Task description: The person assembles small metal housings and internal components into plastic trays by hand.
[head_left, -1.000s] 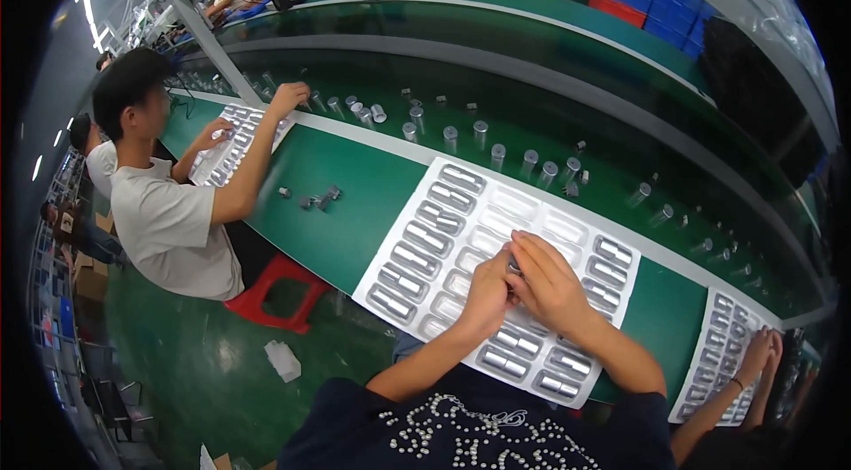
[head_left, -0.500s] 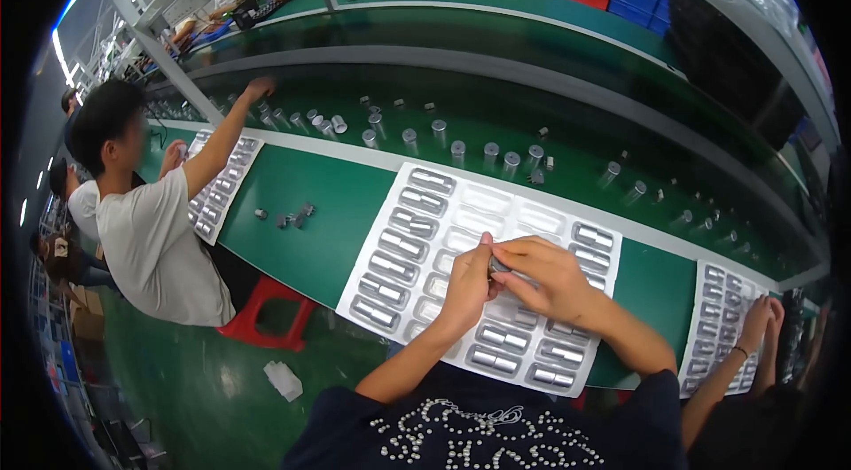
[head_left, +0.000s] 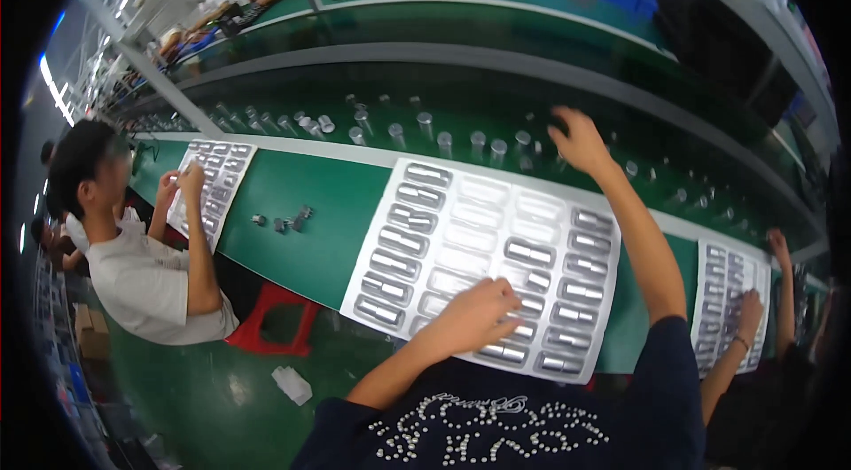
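Note:
A white plastic tray (head_left: 376,222) with moulded pockets lies in front of me, many pockets holding silver metal cylinders (head_left: 529,251). Over its lower middle rests my left hand (head_left: 474,317), fingers loosely bent and slightly apart, beside the filled pockets; nothing shows in it. My right hand (head_left: 581,142) reaches past the tray over the dark green belt, its thumb and fingers spread. Close to its fingertips are a small light part (head_left: 537,147) and an upright silver cylinder (head_left: 498,151). Blur hides the finer detail at those fingertips.
Several cylinders (head_left: 425,124) stand along the belt. Small metal parts (head_left: 282,224) lie on the green table left of my tray. A person (head_left: 142,266) works at another tray (head_left: 232,170) on the left; another person's arm (head_left: 740,341) is over a tray (head_left: 705,310) on the right.
My hands were together above the tray around a small metal piece; now they are apart. The right has moved forward over the belt, while the left has lowered nearer the tray's front.

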A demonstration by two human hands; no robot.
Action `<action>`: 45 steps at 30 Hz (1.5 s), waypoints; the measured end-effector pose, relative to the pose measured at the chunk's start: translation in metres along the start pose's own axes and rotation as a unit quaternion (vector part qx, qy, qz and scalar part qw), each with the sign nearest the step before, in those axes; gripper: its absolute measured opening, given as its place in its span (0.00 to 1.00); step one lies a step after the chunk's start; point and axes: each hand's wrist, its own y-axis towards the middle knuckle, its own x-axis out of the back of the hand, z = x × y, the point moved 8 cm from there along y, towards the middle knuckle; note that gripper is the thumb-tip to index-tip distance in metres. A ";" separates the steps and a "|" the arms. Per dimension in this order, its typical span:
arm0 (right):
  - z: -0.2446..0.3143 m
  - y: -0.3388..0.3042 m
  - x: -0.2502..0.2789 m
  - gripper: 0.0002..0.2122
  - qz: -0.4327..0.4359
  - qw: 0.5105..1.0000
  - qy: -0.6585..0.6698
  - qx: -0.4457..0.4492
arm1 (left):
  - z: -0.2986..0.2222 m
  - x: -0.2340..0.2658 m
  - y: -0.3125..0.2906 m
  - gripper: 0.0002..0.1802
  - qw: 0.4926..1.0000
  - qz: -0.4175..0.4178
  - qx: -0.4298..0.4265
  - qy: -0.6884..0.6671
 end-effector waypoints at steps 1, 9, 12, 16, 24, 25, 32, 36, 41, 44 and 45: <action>0.010 0.014 -0.002 0.20 -0.031 0.997 -0.005 0.070 | 0.000 0.010 0.005 0.12 0.999 -0.019 0.028 -0.005; -0.005 0.050 -0.082 0.14 0.228 0.960 -0.080 0.141 | 0.027 0.019 0.061 0.22 0.967 -0.059 0.024 0.248; -0.014 0.047 -0.076 0.08 0.176 0.977 -0.043 0.110 | 0.029 0.023 0.063 0.22 0.981 -0.072 -0.002 0.179; -0.010 0.048 -0.061 0.09 0.160 0.983 -0.006 0.091 | 0.036 0.026 0.068 0.23 0.992 -0.071 -0.006 0.100; 0.035 -0.003 0.006 0.08 -0.067 0.653 0.734 -0.173 | 0.047 0.037 0.050 0.21 0.761 -0.095 0.096 -0.634; 0.029 -0.018 0.003 0.09 -0.029 0.612 0.768 -0.185 | 0.043 0.040 0.048 0.21 0.761 -0.093 0.093 -0.635; 0.098 -0.132 0.024 0.19 0.073 0.648 0.722 -0.231 | 0.041 0.041 0.037 0.10 0.607 -0.198 0.081 -0.766; 0.128 -0.152 0.046 0.19 0.024 0.887 0.456 -0.066 | 0.038 0.032 0.036 0.10 0.628 -0.240 0.094 -0.734; 0.137 -0.156 0.052 0.16 -0.027 0.897 0.441 -0.027 | 0.038 0.032 0.028 0.07 0.613 -0.321 0.056 -0.720; 0.152 -0.152 0.061 0.16 -0.038 0.947 0.312 0.070 | 0.032 0.030 0.028 0.06 0.605 -0.307 0.054 -0.732; 0.161 -0.151 0.065 0.16 -0.044 0.960 0.257 0.105 | 0.032 0.029 0.027 0.06 0.604 -0.310 0.054 -0.732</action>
